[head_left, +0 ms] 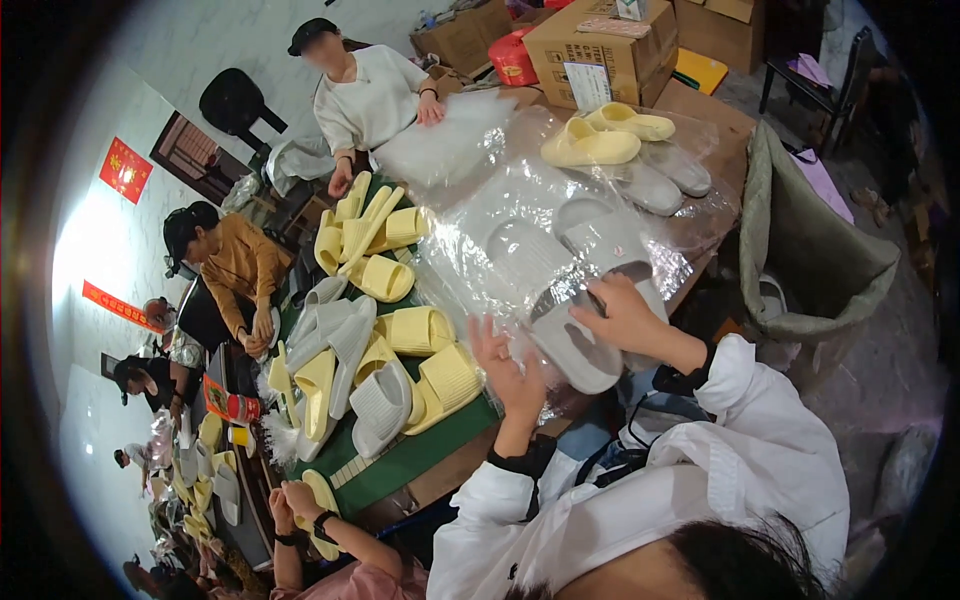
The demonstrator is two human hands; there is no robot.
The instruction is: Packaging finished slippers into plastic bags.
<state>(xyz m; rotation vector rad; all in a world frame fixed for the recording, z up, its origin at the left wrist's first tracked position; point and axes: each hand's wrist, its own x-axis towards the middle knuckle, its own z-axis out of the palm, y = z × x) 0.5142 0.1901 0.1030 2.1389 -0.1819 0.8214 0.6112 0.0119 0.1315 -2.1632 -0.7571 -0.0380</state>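
Observation:
My left hand (508, 375) is raised with its fingers spread, holding nothing, beside the near edge of the clear plastic bags. My right hand (632, 322) bends over a near grey slipper (577, 350), its fingers closed at the slipper's side. Another near grey slipper (645, 290) lies partly behind that hand. Farther off, a pair of grey slippers with ribbed straps (525, 255) rests on the clear plastic bags (460, 225). Plastic film gleams around them.
Yellow and grey slippers (415, 330) are heaped on a green belt (440, 430) to the left. Yellow slippers (592, 145) lie at the far right near a cardboard box (600, 50). A cloth-lined bin (815, 250) stands at right. Co-workers (365, 100) sit and stand along the line.

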